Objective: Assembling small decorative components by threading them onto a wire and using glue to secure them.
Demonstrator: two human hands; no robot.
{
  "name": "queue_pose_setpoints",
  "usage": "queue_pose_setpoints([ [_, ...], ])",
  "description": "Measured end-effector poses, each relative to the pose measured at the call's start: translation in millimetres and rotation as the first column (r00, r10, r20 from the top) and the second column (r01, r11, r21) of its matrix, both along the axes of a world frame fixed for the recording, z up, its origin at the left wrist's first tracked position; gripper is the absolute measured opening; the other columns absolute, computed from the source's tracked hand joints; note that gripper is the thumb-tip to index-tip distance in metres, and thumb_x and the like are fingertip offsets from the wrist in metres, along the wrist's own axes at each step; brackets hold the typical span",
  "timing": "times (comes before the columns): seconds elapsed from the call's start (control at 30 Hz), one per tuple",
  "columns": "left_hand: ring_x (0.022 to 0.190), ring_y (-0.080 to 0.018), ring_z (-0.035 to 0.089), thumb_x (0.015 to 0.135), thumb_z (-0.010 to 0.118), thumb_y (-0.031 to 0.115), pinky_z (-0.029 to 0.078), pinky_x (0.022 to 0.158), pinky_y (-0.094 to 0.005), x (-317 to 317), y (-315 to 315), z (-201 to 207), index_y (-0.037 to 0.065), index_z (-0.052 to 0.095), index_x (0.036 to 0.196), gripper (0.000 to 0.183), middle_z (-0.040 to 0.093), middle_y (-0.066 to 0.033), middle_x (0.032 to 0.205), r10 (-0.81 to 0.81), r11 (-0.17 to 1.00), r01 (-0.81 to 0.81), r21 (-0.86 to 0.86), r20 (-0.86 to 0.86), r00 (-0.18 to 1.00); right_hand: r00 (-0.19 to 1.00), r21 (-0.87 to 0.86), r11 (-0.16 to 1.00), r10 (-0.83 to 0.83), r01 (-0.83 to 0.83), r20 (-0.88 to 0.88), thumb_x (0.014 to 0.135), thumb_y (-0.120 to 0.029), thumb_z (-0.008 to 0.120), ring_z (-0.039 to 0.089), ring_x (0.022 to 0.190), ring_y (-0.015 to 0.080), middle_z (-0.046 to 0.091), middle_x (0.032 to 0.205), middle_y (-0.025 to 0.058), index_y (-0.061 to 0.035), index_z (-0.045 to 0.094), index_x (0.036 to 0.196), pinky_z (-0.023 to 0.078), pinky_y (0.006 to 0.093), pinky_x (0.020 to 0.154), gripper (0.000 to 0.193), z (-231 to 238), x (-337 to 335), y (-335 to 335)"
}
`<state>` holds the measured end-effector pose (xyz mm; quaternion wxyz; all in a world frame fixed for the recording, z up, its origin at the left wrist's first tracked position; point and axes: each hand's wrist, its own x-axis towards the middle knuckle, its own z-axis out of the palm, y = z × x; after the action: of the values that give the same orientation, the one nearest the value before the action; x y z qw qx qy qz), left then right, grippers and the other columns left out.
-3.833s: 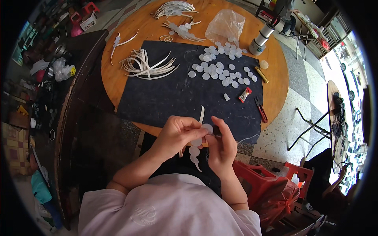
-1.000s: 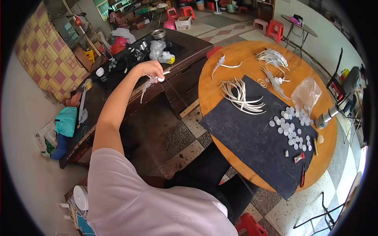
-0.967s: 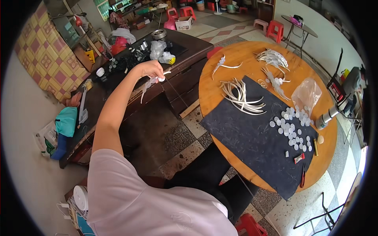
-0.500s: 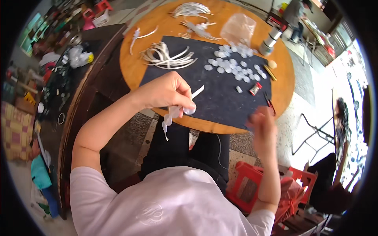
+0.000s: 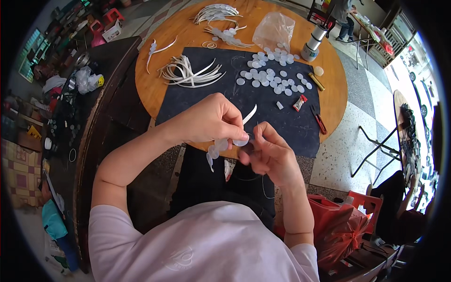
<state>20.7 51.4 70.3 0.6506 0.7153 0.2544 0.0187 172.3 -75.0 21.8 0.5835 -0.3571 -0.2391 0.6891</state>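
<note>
Near the front edge of the round table, my left hand (image 5: 213, 120) pinches a white strip (image 5: 251, 114) with several translucent discs (image 5: 213, 151) attached along it. One disc lies right at the fingertips and the strip's free end sticks up past them. Close beside it on the right is my right hand (image 5: 275, 155), its thumb and forefinger closed on a thin needle (image 5: 258, 129). Its lower fingers are blurred. A pale thread (image 5: 264, 188) hangs below over my lap; where it joins the needle is hidden.
A dark mat (image 5: 221, 101) on the wooden table (image 5: 155, 91) bears loose discs (image 5: 270, 77), a bundle of white strips (image 5: 190, 75), red-handled snips (image 5: 319, 121) and a red-and-white packet (image 5: 299, 103). Behind stand a plastic bag (image 5: 275, 30) and a grey-white cylinder (image 5: 314, 43). A red stool (image 5: 324, 211) is at right.
My right hand has come in leftward from the mat's right edge to beside the left hand. The left hand with the strip has shifted slightly right. The snips are now uncovered.
</note>
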Motion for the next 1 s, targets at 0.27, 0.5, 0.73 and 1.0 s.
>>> queue_pose_setpoints([
  [0.27,0.062,-0.0071,0.06,0.077,0.065,0.005,0.044,0.055,-0.018,-10,9,-17,-0.002,0.063,0.071,0.009,0.063,-0.0045,0.066,-0.011,0.999,0.009,0.049,0.035,0.999,0.963,0.176,0.965,-0.224,0.196,0.152,0.093,-0.012,0.048,0.03,0.043,0.0018,0.038,0.058,-0.0056,-0.0099,0.045,0.087,0.018,0.0179,0.039,0.007,8,41,23],
  [0.5,0.056,-0.0046,0.053,0.076,0.064,0.006,0.04,0.052,-0.0183,-20,-6,-29,-0.001,0.059,0.065,0.014,0.058,-0.0006,0.061,0.102,0.995,-0.097,-0.037,0.165,0.981,0.922,0.291,0.944,-0.242,0.153,0.301,0.093,-0.012,0.048,0.028,0.043,0.001,0.037,0.055,-0.0061,-0.009,0.045,0.088,0.018,0.0171,0.04,0.006,14,37,41],
  [0.73,0.069,-0.0139,0.065,0.08,0.057,0.0,0.05,0.061,-0.0231,-26,-23,-41,-0.003,0.054,0.087,0.008,0.064,-0.0093,0.075,0.224,0.943,-0.099,-0.318,0.388,0.894,0.87,0.307,0.947,-0.231,0.098,0.436,0.094,-0.013,0.047,0.027,0.043,0.0009,0.036,0.054,-0.0064,-0.008,0.045,0.089,0.018,0.0175,0.041,0.007,32,16,61],
  [1.0,0.072,-0.0173,0.066,0.084,0.055,0.0,0.052,0.064,-0.0266,-37,-32,-52,-0.002,0.051,0.087,0.005,0.066,-0.0145,0.082,0.301,0.948,-0.226,-0.223,0.408,0.862,0.831,0.318,0.948,-0.178,0.001,0.527,0.094,-0.013,0.047,0.03,0.045,0.0008,0.037,0.055,-0.0061,-0.0073,0.044,0.088,0.018,0.0176,0.041,0.009,38,0,78],
])
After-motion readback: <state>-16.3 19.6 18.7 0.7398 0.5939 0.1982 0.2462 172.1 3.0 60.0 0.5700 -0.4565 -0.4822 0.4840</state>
